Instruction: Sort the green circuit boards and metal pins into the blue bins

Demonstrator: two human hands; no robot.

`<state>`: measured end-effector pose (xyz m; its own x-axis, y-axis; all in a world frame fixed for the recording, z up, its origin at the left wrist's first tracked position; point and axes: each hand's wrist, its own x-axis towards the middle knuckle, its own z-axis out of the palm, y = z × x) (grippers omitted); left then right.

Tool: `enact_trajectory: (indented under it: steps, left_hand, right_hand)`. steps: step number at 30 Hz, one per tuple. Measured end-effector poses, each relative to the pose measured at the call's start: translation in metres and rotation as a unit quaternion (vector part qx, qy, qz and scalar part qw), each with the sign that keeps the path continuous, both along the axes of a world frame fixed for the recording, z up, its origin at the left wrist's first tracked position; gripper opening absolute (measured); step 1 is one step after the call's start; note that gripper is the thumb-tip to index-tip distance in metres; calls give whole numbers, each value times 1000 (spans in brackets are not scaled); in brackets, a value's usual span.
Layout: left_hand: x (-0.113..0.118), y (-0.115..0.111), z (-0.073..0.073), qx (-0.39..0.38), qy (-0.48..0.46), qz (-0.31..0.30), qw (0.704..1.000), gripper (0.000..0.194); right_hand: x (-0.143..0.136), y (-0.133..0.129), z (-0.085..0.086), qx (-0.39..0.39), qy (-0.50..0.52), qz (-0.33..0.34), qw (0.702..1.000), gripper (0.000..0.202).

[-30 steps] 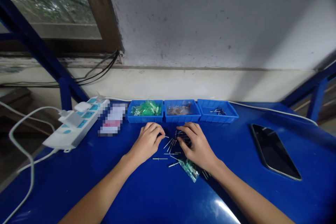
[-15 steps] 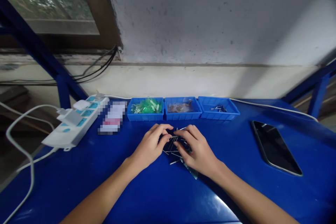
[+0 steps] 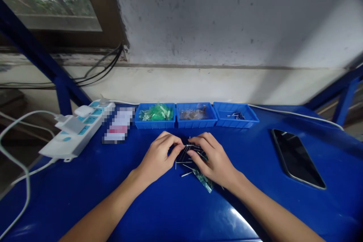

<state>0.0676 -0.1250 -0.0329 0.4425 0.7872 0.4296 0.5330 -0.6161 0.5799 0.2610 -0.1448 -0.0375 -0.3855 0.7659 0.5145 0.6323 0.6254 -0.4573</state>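
Observation:
My left hand has thumb and index finger pinched on one end of a thin metal blind rivet, held roughly level above the pile. My right hand curves over the pile from the right, thumb and fingers apart; the rivet's other end reaches between them. Below both hands lies a loose heap of blind rivets, pointing in many directions and partly covered by my right hand. A small clear greenish plastic bag sticks out under my right palm, with some rivets in it.
Three blue bins stand along the wall: one with green bagged parts, one with clear-bagged brownish parts, one with a few rivets. A black phone lies right. A white power strip with cables and a blurred card are left.
My left fingertips have closed on a rivet and moved it level between the hands. My right hand has shifted slightly, showing more of the bag. The view has moved a little.

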Motion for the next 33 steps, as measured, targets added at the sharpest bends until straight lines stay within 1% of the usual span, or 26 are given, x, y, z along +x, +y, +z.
enact_trajectory:
  steps: [3, 5, 6, 7, 8, 10, 11, 12, 13, 14, 16, 17, 19, 22, 25, 27, 28, 30, 33]
  left_hand:
    - [0, -1, 0, -10, 16, 3, 1000, 22]
    - [-1, 0, 2, -15, 30, -17, 999, 25]
    - [-2, 0, 3, -17, 41, -33, 998, 24]
    - [-5, 2, 4, -20, 55, -45, 997, 22]
    - [-8, 4, 6, -24, 72, -56, 996, 20]
    - [-17, 9, 7, -36, 113, -68, 991, 24]
    - [-21, 11, 7, -41, 135, -72, 987, 28]
    - [-26, 14, 6, -46, 159, -77, 983, 30]
    - [-30, 16, 4, -52, 184, -83, 978, 30]
    - [-33, 17, 3, -59, 206, -88, 973, 29]
    - [-37, 18, 0, -70, 229, -95, 966, 25]
    - [-37, 18, -1, -75, 230, -97, 965, 21]
    - [-36, 17, -2, -81, 223, -104, 966, 15]
    - [-35, 15, 1, -97, 214, -118, 965, 12]
    - [-34, 13, 5, -109, 214, -138, 961, 16]
    - [-34, 11, 6, -113, 218, -149, 958, 22]
    - [-33, 11, 6, -113, 219, -152, 957, 21]
    - [-32, 9, 7, -111, 220, -154, 957, 13]
    - [-31, 8, 8, -99, 215, -154, 959, 9]
  right_hand:
    - [-2, -2, 1, 15, -5, 15, 1000, 17]
    - [-1, -1, 4, 30, -8, 23, 999, 15]
    - [2, 0, 7, 44, -10, 23, 999, 15]
    - [7, 2, 10, 64, -9, 14, 998, 13]
    - [15, 5, 13, 90, -5, -11, 996, 12]
    - [38, 15, 18, 148, 7, -119, 982, 13]
    - [52, 21, 18, 172, 17, -212, 962, 16]
    - [67, 28, 16, 182, 7, -299, 937, 19]
    - [81, 35, 12, 177, -20, -359, 916, 25]
    - [93, 41, 6, 165, -48, -397, 901, 34]
    - [108, 49, -5, 135, -86, -436, 886, 48]
    - [110, 51, -10, 127, -97, -440, 884, 51]
    - [105, 51, -14, 126, -100, -433, 887, 51]
    - [82, 44, -10, 138, -81, -401, 902, 47]
    - [58, 35, -4, 137, -57, -358, 922, 46]
    - [44, 30, -4, 124, -50, -325, 936, 47]
    - [38, 28, -5, 115, -48, -308, 943, 47]
    - [26, 23, -7, 101, -42, -281, 954, 47]
    - [11, 14, -6, 94, -22, -238, 967, 40]
